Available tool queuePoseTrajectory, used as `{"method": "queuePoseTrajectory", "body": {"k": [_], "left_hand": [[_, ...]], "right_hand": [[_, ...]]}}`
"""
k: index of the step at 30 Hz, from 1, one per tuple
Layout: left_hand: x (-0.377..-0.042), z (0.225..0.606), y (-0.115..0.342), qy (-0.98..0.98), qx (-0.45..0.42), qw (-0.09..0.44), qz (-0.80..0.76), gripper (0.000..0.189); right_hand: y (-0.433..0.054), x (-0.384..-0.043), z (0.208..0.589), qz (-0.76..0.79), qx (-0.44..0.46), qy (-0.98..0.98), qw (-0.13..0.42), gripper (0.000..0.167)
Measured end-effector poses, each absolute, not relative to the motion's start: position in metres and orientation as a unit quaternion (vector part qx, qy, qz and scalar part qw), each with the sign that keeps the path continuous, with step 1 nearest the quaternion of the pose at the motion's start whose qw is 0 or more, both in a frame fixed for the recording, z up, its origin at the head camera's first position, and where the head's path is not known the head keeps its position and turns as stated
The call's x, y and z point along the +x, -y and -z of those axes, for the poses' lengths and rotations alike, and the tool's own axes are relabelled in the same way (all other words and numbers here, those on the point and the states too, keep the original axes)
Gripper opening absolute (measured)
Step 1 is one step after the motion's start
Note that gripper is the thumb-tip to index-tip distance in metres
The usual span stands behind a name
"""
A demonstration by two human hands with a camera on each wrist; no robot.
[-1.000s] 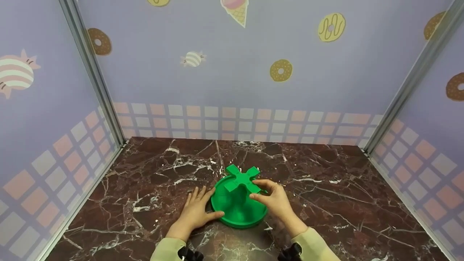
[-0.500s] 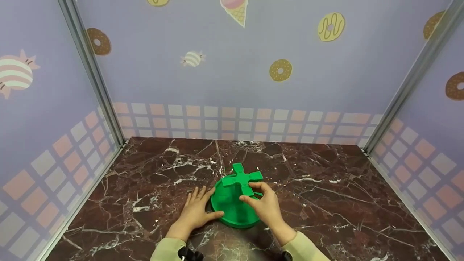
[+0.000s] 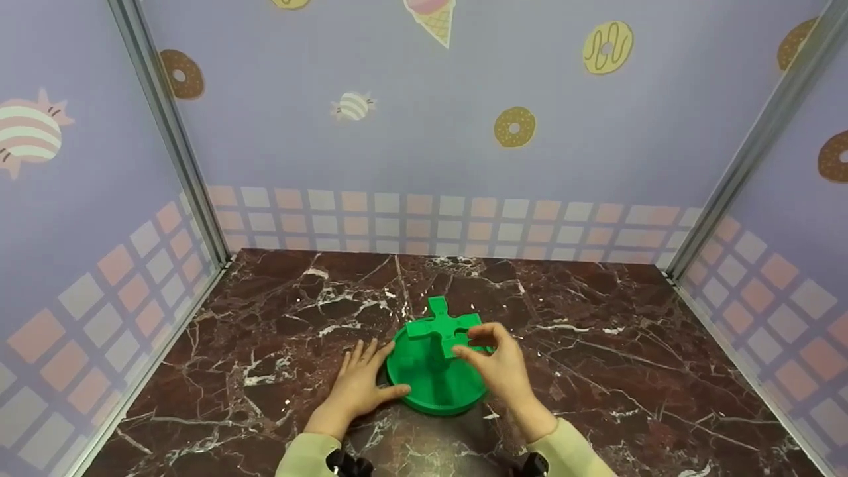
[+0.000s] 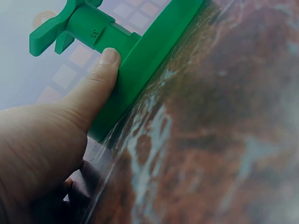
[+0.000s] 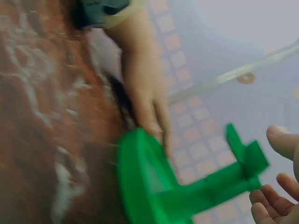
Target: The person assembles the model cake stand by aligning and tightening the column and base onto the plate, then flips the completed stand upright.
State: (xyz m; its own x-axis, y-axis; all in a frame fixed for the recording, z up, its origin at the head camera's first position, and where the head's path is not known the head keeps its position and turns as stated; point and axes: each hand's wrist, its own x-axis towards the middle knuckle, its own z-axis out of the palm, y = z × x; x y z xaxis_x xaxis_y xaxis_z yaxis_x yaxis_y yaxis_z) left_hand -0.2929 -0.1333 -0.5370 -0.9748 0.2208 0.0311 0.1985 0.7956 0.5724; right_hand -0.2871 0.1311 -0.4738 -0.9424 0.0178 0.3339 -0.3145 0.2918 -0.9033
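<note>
A green round base with a raised rim (image 3: 440, 409) sits on the table, carrying an upright post (image 4: 96, 29) marked 35. On top of the post is a green cross-shaped handle (image 3: 442, 324). My left hand (image 3: 358, 389) rests at the base's left side, thumb against the near rim and fingers spread along the far left. On the right, my right hand (image 3: 501, 368) is at the cross handle, thumb and index finger apart near two of its arms. The right wrist view has these fingers (image 5: 271, 203) loosely bent beside the handle; whether the fingertips touch it I cannot tell.
The dark red marble tabletop (image 3: 318, 291) bears small white crumbs behind the base. Purple panels with printed sweets (image 3: 424, 152) enclose the back and both sides, with metal posts (image 3: 179, 139) at the corners.
The cross handle has turned clockwise, seen from above, mostly in the first half second. My right hand followed leftward, then drew back right with its fingers apart. The left hand stays put.
</note>
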Motion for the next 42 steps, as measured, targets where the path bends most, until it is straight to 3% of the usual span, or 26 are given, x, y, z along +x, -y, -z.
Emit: {"method": "queuePoseTrajectory", "body": {"k": [4, 6, 16, 21, 32, 42], "left_hand": [[-0.293, 0.537, 0.133, -0.947, 0.114, 0.014, -0.301, 0.098], [-0.293, 0.537, 0.133, -0.947, 0.114, 0.014, -0.3, 0.097], [-0.292, 0.538, 0.133, -0.946, 0.115, 0.017, -0.304, 0.098], [-0.292, 0.537, 0.133, -0.944, 0.113, 0.024, -0.309, 0.097], [-0.293, 0.537, 0.133, -0.947, 0.113, 0.015, -0.301, 0.098], [-0.292, 0.538, 0.133, -0.947, 0.118, 0.004, -0.297, 0.099]], "right_hand": [[-0.146, -0.304, 0.465, -0.607, 0.081, 0.772, 0.168, 0.032], [-0.153, -0.314, 0.464, -0.618, 0.083, 0.767, 0.151, 0.033], [-0.181, -0.354, 0.484, -0.64, 0.22, 0.735, -0.043, 0.05], [-0.186, -0.361, 0.492, -0.662, 0.249, 0.7, -0.098, 0.053], [-0.189, -0.355, 0.493, -0.671, 0.24, 0.693, -0.108, 0.052], [-0.188, -0.347, 0.492, -0.594, 0.268, 0.755, -0.073, 0.046]]}}
